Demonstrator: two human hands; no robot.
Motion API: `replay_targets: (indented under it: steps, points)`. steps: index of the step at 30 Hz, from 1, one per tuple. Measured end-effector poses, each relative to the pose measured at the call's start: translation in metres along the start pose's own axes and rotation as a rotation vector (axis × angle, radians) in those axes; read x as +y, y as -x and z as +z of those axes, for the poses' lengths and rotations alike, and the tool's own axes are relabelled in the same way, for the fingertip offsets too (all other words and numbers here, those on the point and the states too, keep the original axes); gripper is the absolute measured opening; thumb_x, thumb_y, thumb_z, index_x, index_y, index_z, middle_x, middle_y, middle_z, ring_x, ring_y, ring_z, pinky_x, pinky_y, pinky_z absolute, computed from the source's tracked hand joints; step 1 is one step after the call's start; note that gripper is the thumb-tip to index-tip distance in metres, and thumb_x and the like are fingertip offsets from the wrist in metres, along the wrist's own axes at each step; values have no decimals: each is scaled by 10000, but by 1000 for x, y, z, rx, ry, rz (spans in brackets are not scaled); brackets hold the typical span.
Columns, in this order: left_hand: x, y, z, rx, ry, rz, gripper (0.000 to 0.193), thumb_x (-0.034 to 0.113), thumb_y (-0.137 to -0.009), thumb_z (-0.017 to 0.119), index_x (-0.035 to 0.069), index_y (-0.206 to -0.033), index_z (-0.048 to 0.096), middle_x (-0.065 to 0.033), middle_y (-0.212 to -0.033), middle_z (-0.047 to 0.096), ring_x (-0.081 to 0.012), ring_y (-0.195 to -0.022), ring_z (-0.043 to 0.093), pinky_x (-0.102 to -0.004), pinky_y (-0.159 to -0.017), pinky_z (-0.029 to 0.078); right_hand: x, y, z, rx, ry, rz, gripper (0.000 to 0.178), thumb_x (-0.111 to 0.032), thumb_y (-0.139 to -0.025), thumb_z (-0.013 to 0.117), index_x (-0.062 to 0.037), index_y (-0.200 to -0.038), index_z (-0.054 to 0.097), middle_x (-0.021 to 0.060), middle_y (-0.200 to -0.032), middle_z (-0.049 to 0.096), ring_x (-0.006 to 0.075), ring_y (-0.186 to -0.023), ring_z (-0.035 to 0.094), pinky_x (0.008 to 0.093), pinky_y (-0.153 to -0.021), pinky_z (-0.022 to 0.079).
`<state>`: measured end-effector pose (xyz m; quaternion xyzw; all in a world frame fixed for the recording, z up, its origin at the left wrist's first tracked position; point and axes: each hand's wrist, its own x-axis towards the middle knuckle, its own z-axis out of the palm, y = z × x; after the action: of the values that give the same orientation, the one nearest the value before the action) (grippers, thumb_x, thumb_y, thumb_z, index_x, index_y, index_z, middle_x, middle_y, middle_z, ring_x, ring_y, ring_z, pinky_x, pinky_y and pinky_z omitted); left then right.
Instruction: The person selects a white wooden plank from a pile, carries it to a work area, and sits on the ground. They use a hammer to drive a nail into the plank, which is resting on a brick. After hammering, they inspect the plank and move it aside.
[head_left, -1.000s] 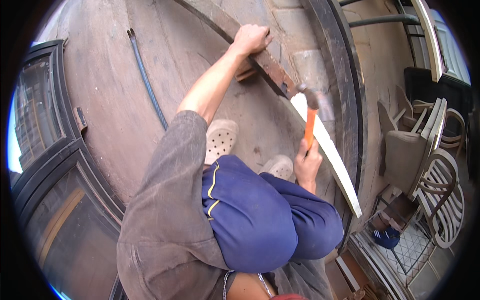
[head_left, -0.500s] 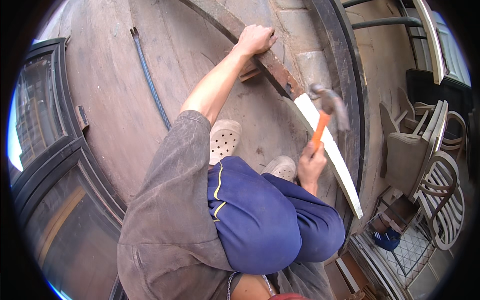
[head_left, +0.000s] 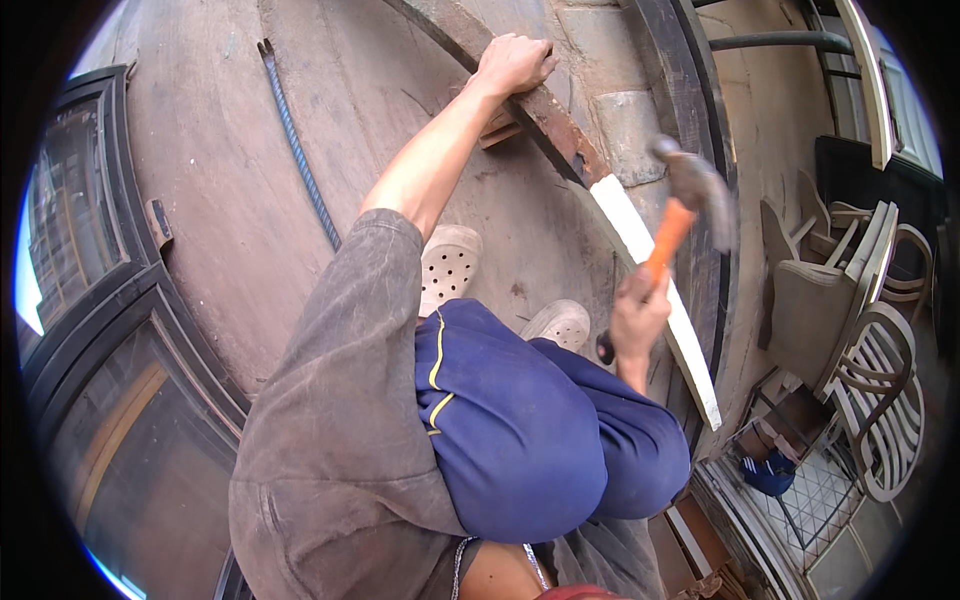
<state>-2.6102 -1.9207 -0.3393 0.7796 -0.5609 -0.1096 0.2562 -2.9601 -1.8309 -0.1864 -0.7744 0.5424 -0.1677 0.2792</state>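
My left hand [head_left: 515, 65] is closed over a long wooden beam [head_left: 560, 125], brown at its far part and white along its near right part. In my right hand [head_left: 638, 315] is a claw hammer; its orange handle [head_left: 671, 238] slants up to a metal head [head_left: 700, 188], blurred by motion. The hammer is over or beside the white part of the beam; whether they touch I cannot tell. A small wooden block [head_left: 499, 130] shows beneath the beam close to my left wrist.
On the wooden floor at left lies a blue ribbed pry bar [head_left: 292, 140]. Dark framed glass panels [head_left: 140, 290] stand along the left side. A dark timber [head_left: 690, 120] runs along the right, with stacked chairs [head_left: 815, 300] beyond it. My light clogs [head_left: 452, 262] are below the beam.
The hammer and my right hand have moved up and to the right. My left hand stays on the beam, and the whole view has shifted slightly.
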Motion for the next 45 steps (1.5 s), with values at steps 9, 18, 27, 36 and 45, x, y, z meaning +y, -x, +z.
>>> replay_targets:
  steps: [9,18,27,36,45]
  points:
    - [20,-10,8,-7,67,48,327,369,-898,571,65,-936,684,-199,-813,687,-404,-844,662,-501,-767,519,30,1,60,-98,58,208,333,-323,-1007,490,1,-938,522,263,-695,593,485,-667,591,494,-573,458]
    - [-3,-5,-5,46,7,38,319,365,-896,578,67,-942,684,-202,-815,686,-401,-824,662,-498,-758,520,-36,-15,-16,425,-417,-453,505,-490,-1018,380,-15,-861,444,95,-696,536,166,-524,518,253,-489,452]
    - [2,-7,-2,-6,-4,29,324,355,-901,576,52,-945,681,-210,-821,688,-402,-842,665,-505,-768,520,10,31,28,-75,96,-141,311,-294,-1009,493,16,-998,519,244,-597,549,447,-575,606,450,-477,433]
    - [6,-15,-1,68,50,63,313,356,-896,577,60,-924,676,-208,-819,685,-407,-832,660,-503,-756,516,25,-13,37,330,131,-511,315,-351,-1022,471,-43,-954,478,128,-651,579,237,-512,580,344,-478,471]
    - [3,-8,-2,50,66,50,303,348,-899,581,57,-915,661,-211,-787,679,-412,-825,654,-506,-771,503,-22,-9,-19,46,-26,71,400,-382,-1038,412,-3,-957,513,98,-599,570,237,-480,585,362,-472,467]
